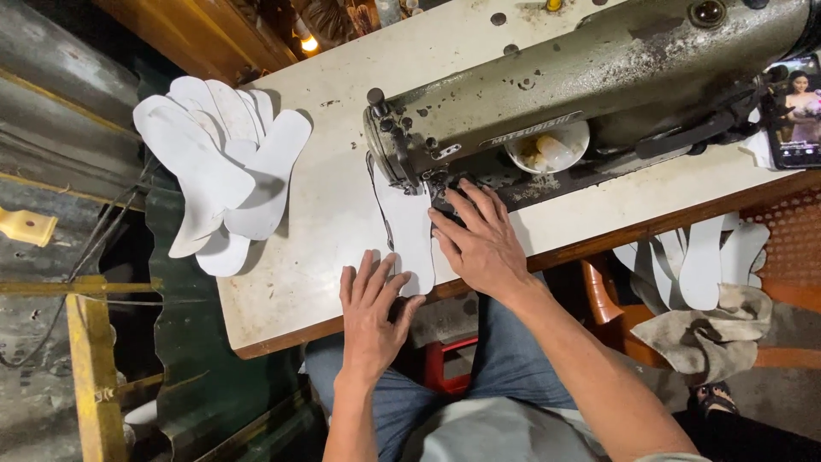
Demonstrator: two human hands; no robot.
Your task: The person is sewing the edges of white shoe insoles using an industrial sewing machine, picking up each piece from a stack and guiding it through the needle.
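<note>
On the stained cream counter [308, 257], both hands lie flat with open grip: the left hand [372, 312] and right hand [479, 239] press a white insole [409, 231] at 6 o'clock from the sewing machine [590, 68]; an insole pile [218, 162] lies at 9 o'clock

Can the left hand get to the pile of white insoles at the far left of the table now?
Probably yes. The left hand lies flat at the table's near edge, and bare tabletop lies between it and the pile of white insoles.
</note>
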